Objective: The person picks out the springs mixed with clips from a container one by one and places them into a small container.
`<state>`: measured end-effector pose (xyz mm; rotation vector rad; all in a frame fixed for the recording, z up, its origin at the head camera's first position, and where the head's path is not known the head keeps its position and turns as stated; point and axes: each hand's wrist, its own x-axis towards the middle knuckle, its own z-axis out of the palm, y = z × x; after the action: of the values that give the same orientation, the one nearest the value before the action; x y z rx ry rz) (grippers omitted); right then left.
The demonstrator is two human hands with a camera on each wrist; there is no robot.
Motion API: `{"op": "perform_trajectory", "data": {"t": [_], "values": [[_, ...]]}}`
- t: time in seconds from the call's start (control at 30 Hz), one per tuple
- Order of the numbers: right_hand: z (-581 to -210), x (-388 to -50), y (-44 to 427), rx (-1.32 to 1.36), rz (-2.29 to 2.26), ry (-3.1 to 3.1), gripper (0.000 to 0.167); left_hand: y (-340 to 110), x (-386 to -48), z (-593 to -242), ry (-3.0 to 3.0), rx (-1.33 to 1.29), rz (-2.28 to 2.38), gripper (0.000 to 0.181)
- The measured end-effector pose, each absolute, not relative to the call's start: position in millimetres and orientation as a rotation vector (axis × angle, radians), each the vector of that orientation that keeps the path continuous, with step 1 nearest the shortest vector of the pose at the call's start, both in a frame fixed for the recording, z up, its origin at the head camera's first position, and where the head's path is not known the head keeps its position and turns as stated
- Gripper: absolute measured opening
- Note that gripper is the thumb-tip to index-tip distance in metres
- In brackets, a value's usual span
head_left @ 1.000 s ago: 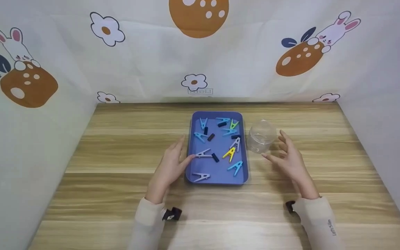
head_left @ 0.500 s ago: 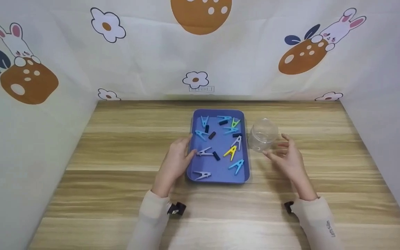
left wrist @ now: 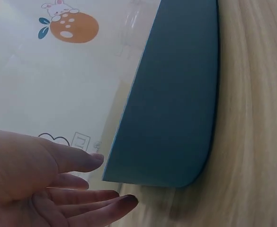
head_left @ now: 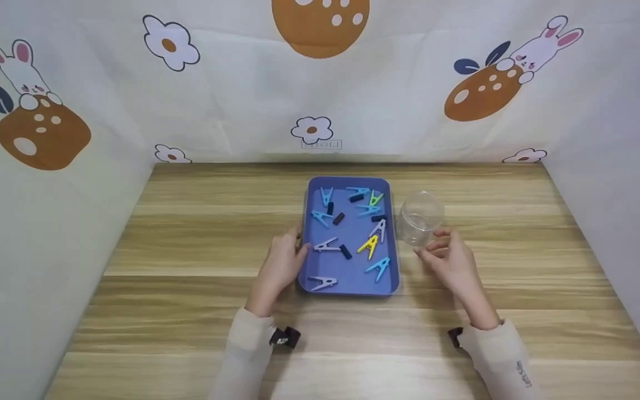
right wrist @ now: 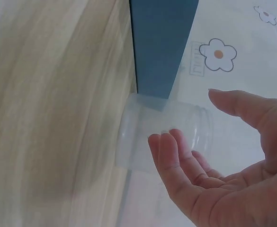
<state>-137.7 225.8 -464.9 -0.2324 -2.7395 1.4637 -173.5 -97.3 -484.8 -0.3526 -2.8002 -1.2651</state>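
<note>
A blue-purple tray (head_left: 348, 280) lies on the wooden table with several small clothespins in it, among them a yellow clothespin (head_left: 368, 246) and a green clothespin (head_left: 375, 198). Several short black cylinders, such as one black cylinder (head_left: 345, 251), lie among them. Beside the tray's left wall is my left hand (head_left: 279, 264), its fingers loosely extended; in the left wrist view, thumb and fingers stand near the tray's corner. A clear plastic cup (head_left: 421, 214) stands upright right of the tray. My right hand (head_left: 454, 262), holding nothing, hovers by the cup with fingers loosely bent.
Wood-grain table (head_left: 198, 239) surrounds the tray. A pale curtain (head_left: 231, 83) printed with rabbits and flowers encloses the back and both sides. Each wrist carries a small black device, like the black device (head_left: 285, 336) on the left.
My left hand has shifted slightly right, toward the tray's side. My right hand has drawn slightly left and its fingers have come nearer the thumb. Tray and cup stay in place.
</note>
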Motion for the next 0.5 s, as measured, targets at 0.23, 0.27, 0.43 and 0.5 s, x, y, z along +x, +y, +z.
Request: {"op": "perform_trajectory", "data": {"t": [0.23, 0.27, 0.43, 0.5], "values": [[-459.6, -134.4, 214.4, -0.092, 1.509, -2.722, 0.038, -98.7, -170.6, -491.3, -2.804, -0.356, -1.397, 0.053], [-459.5, -134.5, 212.7, -0.057, 1.509, -2.726, 0.037, -100.1, -169.0, -491.6, -2.821, -0.364, -1.409, 0.055], [-459.9, -138.8, 205.9, 0.104, 1.446, -2.763, 0.029, -107.9, -158.8, -486.3, -2.979, -0.434, -1.342, 0.075], [-459.5, -141.3, 203.2, 0.155, 1.400, -2.798, 0.029, -109.5, -155.6, -482.3, -3.032, -0.463, -1.314, 0.084]]}}
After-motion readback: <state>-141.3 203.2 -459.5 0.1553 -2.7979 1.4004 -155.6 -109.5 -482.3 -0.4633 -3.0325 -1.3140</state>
